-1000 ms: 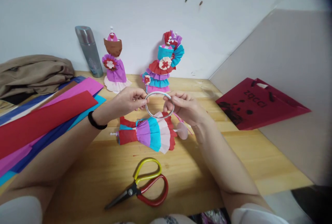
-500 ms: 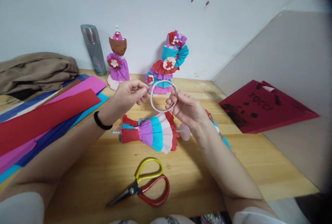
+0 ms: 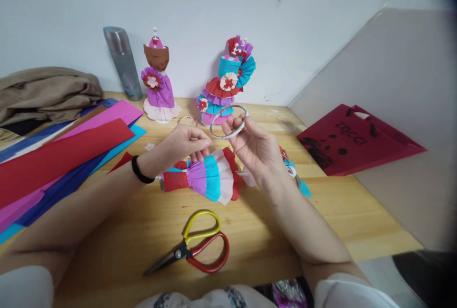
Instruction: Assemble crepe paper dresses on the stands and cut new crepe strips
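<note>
My right hand grips a thin whitish ring, like a narrow roll of tape, raised above the table and tilted. Just left of it my left hand is closed, thumb against fingers; whatever it pinches is too small to make out. Below both hands a miniature dress form in a red, purple, blue and pale pink crepe-paper dress lies on its side, partly covered by the left fingers. Nearer to me lie scissors with one yellow and one red handle, their blades pointing left.
Behind stand two paper-dressed forms, one purple and brown, one multicoloured, and a grey flask. Coloured paper sheets and brown cloth lie left. A red bag leans right. Another thin ring lies behind the left hand.
The ring has tipped from facing me to a flatter angle in my right hand. My left hand has moved lower and nearer, away from the ring. The view has shifted slightly.
</note>
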### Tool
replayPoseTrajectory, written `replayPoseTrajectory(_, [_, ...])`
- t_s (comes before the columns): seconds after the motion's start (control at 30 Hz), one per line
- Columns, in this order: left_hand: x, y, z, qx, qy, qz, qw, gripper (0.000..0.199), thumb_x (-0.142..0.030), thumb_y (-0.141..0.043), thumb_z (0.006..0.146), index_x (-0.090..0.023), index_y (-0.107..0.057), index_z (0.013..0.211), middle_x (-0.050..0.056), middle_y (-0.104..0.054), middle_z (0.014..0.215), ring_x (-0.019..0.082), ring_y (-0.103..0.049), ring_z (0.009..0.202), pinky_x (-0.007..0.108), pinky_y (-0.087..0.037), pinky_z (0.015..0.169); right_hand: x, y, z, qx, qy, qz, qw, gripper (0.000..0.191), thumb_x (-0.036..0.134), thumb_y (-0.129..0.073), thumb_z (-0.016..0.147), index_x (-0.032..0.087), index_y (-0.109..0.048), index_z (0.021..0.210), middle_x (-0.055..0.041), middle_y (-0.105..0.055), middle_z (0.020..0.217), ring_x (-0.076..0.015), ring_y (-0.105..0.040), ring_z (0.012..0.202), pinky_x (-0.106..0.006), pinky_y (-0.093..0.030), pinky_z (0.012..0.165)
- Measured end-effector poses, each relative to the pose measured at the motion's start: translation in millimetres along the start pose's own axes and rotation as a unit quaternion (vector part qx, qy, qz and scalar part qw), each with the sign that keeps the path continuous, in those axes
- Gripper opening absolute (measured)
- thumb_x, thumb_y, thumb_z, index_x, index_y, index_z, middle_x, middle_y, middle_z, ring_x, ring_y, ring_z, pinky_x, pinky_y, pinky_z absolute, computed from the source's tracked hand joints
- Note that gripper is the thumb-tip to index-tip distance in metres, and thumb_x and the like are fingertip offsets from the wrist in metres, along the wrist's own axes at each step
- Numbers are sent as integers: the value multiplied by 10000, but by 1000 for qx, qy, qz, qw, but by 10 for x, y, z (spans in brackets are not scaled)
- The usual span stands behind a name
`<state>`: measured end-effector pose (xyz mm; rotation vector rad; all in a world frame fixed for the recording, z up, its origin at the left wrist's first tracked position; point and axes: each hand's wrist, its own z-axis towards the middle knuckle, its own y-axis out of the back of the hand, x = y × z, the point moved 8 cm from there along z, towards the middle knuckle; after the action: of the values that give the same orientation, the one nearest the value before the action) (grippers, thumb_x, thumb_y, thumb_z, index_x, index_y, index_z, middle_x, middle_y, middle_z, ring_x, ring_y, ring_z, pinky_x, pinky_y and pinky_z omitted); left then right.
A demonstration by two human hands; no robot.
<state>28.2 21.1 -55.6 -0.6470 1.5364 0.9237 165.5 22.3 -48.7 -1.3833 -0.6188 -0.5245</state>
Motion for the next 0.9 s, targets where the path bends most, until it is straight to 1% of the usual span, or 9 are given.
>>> replayPoseTrajectory(0.07, [-41, 20, -38, -28, -16, 17, 999, 180, -247, -590, 820, -122, -636, 700, 7, -617, 563, 90, -570, 506, 190, -459, 493, 12, -37, -22, 4, 9, 8, 1000, 126, 109, -614, 878, 203, -648, 801, 20, -730, 759, -119, -720, 870, -353, -528, 1060])
replayPoseTrajectory(0.13, [-153, 65, -93, -85, -82, 63, 991, 141, -239, -624, 795, -135, -631, 700, -8, -606, 586, 86, -551, 526, 192, -435, 497, 8, -59, -42, 3, 10, 14, 1000, 126, 107, -610, 880, 204, -649, 809, 21, -729, 770, -119, -717, 887, -360, -517, 1076])
replayPoseTrajectory(0.2, [-299, 108, -185, -156, -170, 124, 965, 101, -209, -666, 770, -147, -624, 702, -20, -602, 628, 76, -522, 553, 197, -418, 520, -11, -70, -60, -1, 8, 15, 1000, 122, 113, -616, 877, 211, -649, 814, 26, -723, 787, -116, -711, 904, -358, -508, 1087])
replayPoseTrajectory(0.27, [-409, 103, -274, -196, -234, 168, 937, 72, -197, -703, 766, -158, -642, 758, -22, -608, 686, 78, -512, 591, 203, -418, 546, -49, -70, -78, -8, 3, 10, 1000, 114, 124, -633, 866, 218, -651, 804, 22, -716, 803, -121, -704, 934, -346, -509, 1084])
replayPoseTrajectory(0.43, [-518, -13, -347, -173, -296, 230, 911, 134, -185, -687, 821, -204, -696, 953, 5, -658, 816, 119, -559, 670, 241, -450, 605, -200, -83, -104, 4, -19, -40, 999, 45, 210, -701, 828, 216, -679, 789, -23, -733, 871, -172, -695, 969, -357, -573, 986])
replayPoseTrajectory(0.63, [-512, -18, -314, -155, -315, 304, 886, 145, -183, -585, 900, -192, -710, 826, 37, -716, 839, 169, -631, 789, 279, -464, 726, -289, -89, -98, 18, -37, -49, 998, 54, 219, -749, 783, 206, -698, 770, -22, -734, 866, -165, -693, 928, -321, -595, 929])
replayPoseTrajectory(0.7, [-497, 24, -273, -137, -310, 295, 893, 143, -199, -592, 887, -195, -714, 811, 33, -724, 825, 161, -637, 771, 268, -467, 716, -290, -91, -94, 22, -46, -51, 997, 55, 219, -755, 784, 206, -702, 775, -18, -736, 856, -161, -696, 918, -314, -600, 917])
replayPoseTrajectory(0.83, [-460, 115, -182, -77, -266, 209, 938, 207, -196, -520, 894, -185, -723, 856, 15, -699, 710, 125, -622, 628, 233, -471, 623, -273, -91, -88, 33, -53, -52, 997, 55, 227, -752, 800, 202, -707, 782, -17, -744, 876, -150, -698, 926, -293, -604, 906])
replayPoseTrajectory(0.9, [-475, 125, -177, -66, -259, 208, 941, 186, -195, -540, 880, -179, -726, 886, 26, -716, 747, 131, -629, 649, 236, -475, 626, -265, -82, -84, 34, -49, -56, 997, 63, 232, -747, 809, 209, -698, 777, -14, -744, 882, -150, -699, 930, -304, -605, 913])
